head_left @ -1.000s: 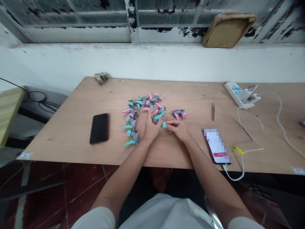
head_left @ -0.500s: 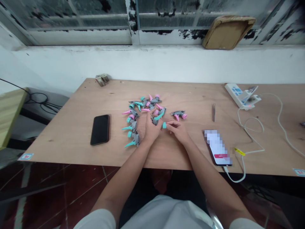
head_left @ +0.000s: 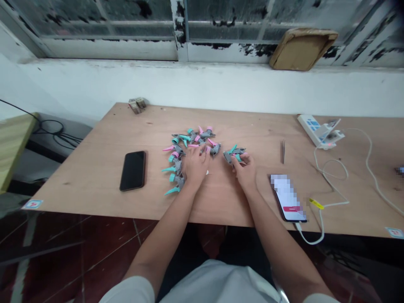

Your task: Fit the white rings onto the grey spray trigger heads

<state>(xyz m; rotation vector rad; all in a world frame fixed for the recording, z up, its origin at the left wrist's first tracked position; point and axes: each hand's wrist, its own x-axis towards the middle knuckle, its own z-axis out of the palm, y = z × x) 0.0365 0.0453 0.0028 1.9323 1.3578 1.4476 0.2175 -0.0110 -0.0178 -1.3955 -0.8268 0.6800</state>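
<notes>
A plywood surface point(head_left: 82, 176) carries a loose curve of gray trigger spray heads point(head_left: 178, 150) with teal and pink parts. A black smartphone point(head_left: 133, 171) lies left of them; to the right are slim tweezers point(head_left: 283, 152) and a second smartphone point(head_left: 288, 198) with its screen lit and a white cable point(head_left: 322, 229) attached. A power strip point(head_left: 314, 129) sits at the far edge, near a small folded bundle's opposite corner point(head_left: 136, 105).

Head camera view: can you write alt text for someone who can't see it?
A person's right hand grips a grey spray trigger head with a teal trigger, while the left hand lies palm down beside a cluster of similar grey heads with pink or teal parts. They sit on a plywood table, between two smartphones.
</notes>
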